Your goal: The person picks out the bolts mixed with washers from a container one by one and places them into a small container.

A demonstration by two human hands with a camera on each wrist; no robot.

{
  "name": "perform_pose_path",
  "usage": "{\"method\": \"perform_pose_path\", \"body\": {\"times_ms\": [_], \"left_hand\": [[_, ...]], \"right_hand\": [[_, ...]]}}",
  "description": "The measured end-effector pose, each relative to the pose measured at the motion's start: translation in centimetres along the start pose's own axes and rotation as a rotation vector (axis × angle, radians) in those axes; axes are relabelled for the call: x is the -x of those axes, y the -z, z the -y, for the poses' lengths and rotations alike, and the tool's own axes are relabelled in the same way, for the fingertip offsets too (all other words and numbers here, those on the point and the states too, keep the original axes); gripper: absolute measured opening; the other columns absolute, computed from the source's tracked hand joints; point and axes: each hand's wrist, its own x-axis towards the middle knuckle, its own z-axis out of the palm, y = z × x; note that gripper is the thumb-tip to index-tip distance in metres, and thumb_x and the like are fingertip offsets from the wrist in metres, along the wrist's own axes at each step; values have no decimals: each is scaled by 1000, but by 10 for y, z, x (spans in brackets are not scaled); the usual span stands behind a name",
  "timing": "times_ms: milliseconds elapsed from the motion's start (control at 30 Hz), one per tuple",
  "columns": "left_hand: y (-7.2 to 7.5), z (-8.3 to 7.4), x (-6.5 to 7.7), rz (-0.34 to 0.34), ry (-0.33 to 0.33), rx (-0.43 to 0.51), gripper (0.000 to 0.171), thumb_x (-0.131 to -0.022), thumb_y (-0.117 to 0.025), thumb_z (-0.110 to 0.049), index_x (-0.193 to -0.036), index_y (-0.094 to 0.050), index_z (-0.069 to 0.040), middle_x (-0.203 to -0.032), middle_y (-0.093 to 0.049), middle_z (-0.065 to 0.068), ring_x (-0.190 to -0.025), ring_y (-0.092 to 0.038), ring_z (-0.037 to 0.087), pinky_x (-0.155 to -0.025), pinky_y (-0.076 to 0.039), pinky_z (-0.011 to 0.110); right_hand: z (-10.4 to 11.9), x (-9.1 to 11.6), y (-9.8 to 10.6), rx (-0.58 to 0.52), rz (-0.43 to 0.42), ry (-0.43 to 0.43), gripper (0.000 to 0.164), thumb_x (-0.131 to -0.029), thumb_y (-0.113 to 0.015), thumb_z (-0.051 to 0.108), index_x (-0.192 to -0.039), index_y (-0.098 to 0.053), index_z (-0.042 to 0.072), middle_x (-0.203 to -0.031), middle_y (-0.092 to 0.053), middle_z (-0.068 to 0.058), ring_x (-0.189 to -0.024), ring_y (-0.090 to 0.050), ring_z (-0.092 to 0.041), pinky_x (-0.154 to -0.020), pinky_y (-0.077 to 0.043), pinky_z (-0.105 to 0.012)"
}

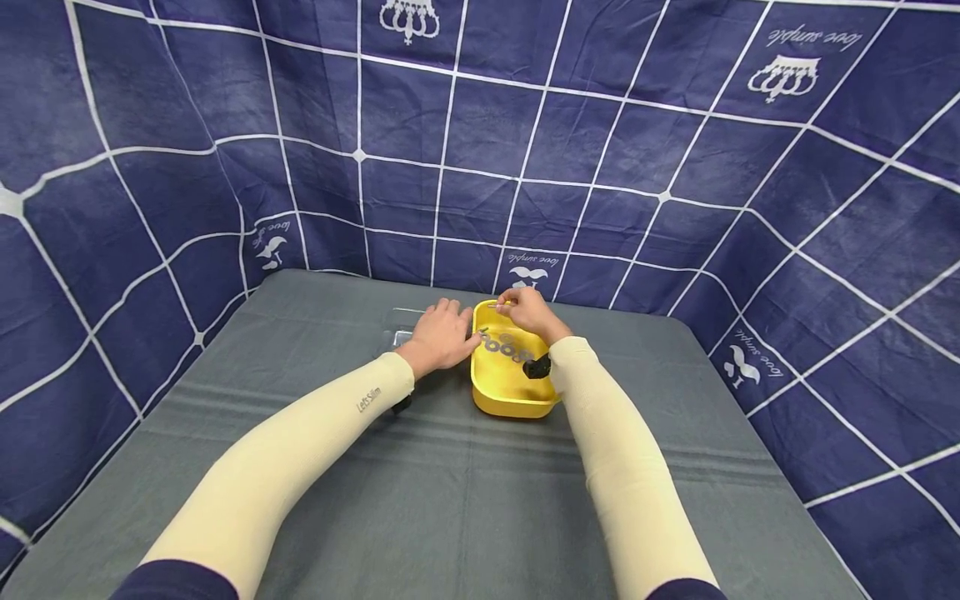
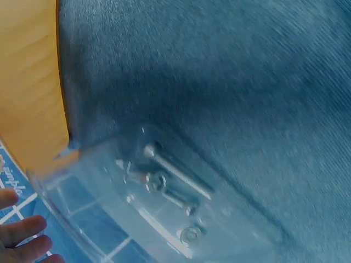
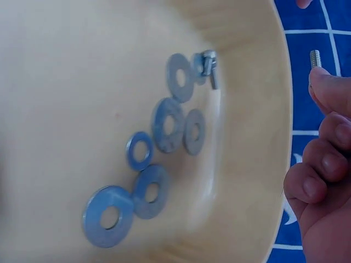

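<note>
My right hand (image 1: 528, 310) is over the far end of a yellow bin (image 1: 513, 408). Between thumb and finger it pinches a small bolt (image 3: 315, 58), whose threaded end sticks out. Several flat washers (image 3: 167, 125) lie in the bin, with a small bolt (image 3: 209, 63) beside them near the wall. My left hand (image 1: 442, 333) is spread, fingers extended, beside the bin's left rim. Close to it on the table stands a clear plastic box (image 2: 241, 235), partly hidden by the hand in the head view. Long bolts (image 2: 178, 171) and nuts (image 2: 191, 235) lie inside it.
A grey cloth (image 1: 375, 508) covers the table. Behind and on both sides hangs a dark blue curtain (image 1: 480, 125) with white grid lines. The bin and the clear box stand side by side towards the table's far edge.
</note>
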Motion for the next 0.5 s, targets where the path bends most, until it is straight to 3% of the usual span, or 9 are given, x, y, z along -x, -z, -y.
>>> {"method": "perform_pose_path", "body": {"times_ms": [233, 500], "left_hand": [[8, 13, 5, -17, 18, -6, 64, -101, -41, -51, -148, -47, -8, -143, -50, 19, -136, -43, 36, -111, -38, 53], [6, 31, 14, -37, 46, -7, 64, -101, -42, -50, -150, -46, -8, -142, -50, 19, -135, -43, 36, -110, -38, 55]], "right_hand": [[15, -2, 6, -20, 8, -1, 16, -99, -62, 15, -105, -71, 4, -71, -48, 0, -67, -44, -16, -66, -39, -27], [26, -5, 3, -24, 6, 19, 16, -98, -63, 16, -104, -72, 4, -70, -46, 0, -65, -43, -14, -62, -37, -27]]}}
